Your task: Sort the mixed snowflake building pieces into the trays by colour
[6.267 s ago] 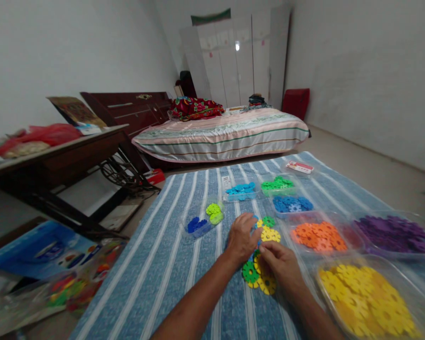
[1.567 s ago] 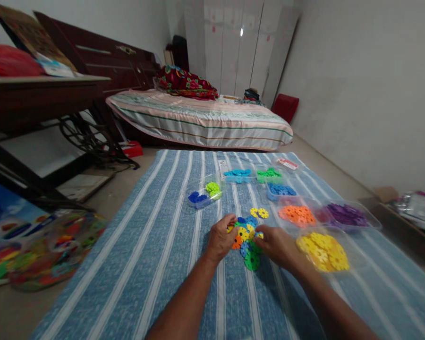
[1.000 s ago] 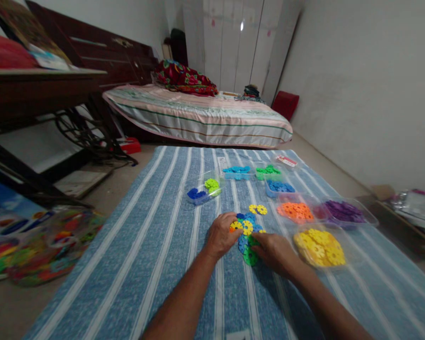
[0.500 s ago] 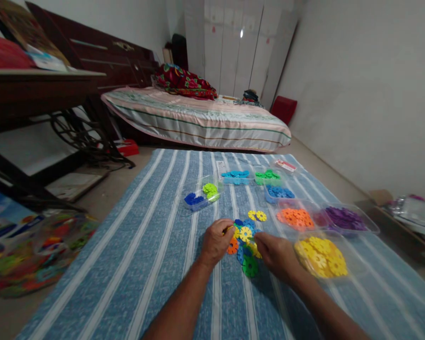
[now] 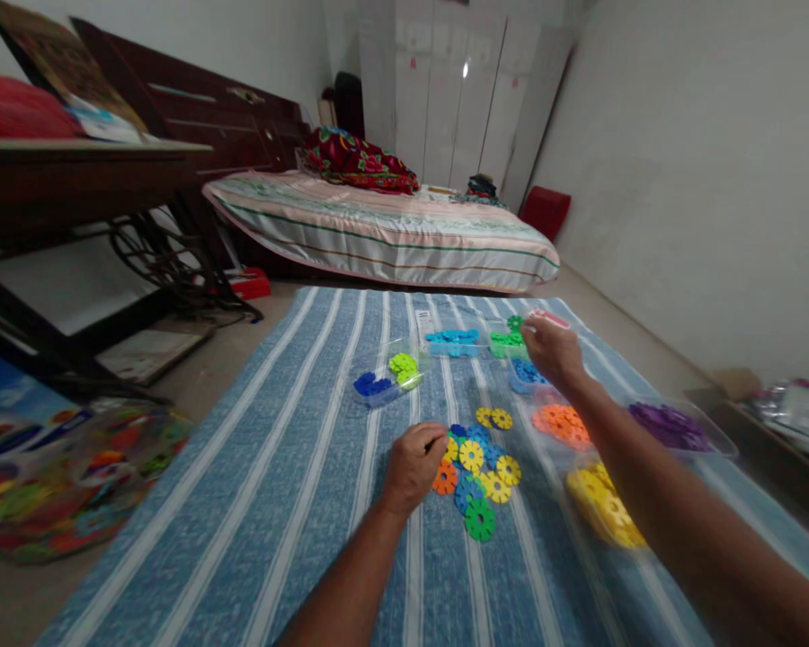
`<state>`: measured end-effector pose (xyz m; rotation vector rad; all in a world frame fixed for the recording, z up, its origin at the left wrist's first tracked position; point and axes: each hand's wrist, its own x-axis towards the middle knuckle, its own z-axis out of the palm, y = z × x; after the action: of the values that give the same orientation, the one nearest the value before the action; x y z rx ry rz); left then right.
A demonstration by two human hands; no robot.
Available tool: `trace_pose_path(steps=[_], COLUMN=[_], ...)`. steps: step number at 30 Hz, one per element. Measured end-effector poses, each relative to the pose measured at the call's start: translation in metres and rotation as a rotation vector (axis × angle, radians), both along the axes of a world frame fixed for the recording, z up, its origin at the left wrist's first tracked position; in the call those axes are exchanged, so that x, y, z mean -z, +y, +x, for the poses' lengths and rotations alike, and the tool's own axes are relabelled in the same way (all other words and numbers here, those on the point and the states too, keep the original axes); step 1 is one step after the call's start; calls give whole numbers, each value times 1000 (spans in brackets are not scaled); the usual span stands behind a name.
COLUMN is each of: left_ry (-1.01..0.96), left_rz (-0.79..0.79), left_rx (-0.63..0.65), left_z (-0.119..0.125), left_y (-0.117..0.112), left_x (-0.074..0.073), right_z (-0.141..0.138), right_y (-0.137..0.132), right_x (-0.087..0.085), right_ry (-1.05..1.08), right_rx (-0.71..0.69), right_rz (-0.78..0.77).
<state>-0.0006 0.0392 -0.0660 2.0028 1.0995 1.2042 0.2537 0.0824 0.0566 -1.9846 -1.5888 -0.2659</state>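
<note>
My left hand [image 5: 413, 465] is closed at the left edge of a joined cluster of notched plastic discs, its fingertips on that edge. In the cluster I see a yellow disc [image 5: 471, 456], an orange disc [image 5: 445, 477], blue discs [image 5: 468, 493] and a green disc [image 5: 480, 519]. Over the far boxes, my right hand [image 5: 553, 349] pinches a green notched disc [image 5: 515, 322] just above the box of green discs [image 5: 507, 340]. Two loose yellow discs [image 5: 502, 419] lie beyond the cluster.
Clear boxes hold light blue discs [image 5: 453, 340], dark blue discs [image 5: 370, 385] with lime discs [image 5: 404, 368], blue, orange discs [image 5: 558, 424], purple discs [image 5: 671, 425] and yellow discs [image 5: 603, 508]. A striped cloth [image 5: 243, 503] covers the table. A bed [image 5: 391, 243] stands beyond.
My right hand has left the cluster and moved forward and right to the green box, where it has a green disc. My left hand has stayed at the cluster.
</note>
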Motion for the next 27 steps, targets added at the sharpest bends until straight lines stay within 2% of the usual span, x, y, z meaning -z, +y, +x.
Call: trace_pose_path(steps=[5, 9, 12, 16, 23, 27], left_ry=[-12, -15, -12, -3, 4, 1], left_rz=[-14, -31, -51, -75, -70, -71], left_rx=[-31, -53, -55, -63, -62, -53], left_z=[2, 2, 2, 2, 3, 3], left_y=[1, 1, 0, -1, -1, 0], left_x=[0, 0, -2, -5, -6, -6], right_z=[-40, -73, -88, -97, -98, -96], right_y=[-64, -113, -136, -150, -157, -158], right_x=[28, 42, 49, 58, 68, 71], right_ry=[74, 81, 11, -54, -30, 30], right_rx=[-354, -422, -437, -413, -285, -280], right_rz=[-343, -618, -774, -810, -778, -759])
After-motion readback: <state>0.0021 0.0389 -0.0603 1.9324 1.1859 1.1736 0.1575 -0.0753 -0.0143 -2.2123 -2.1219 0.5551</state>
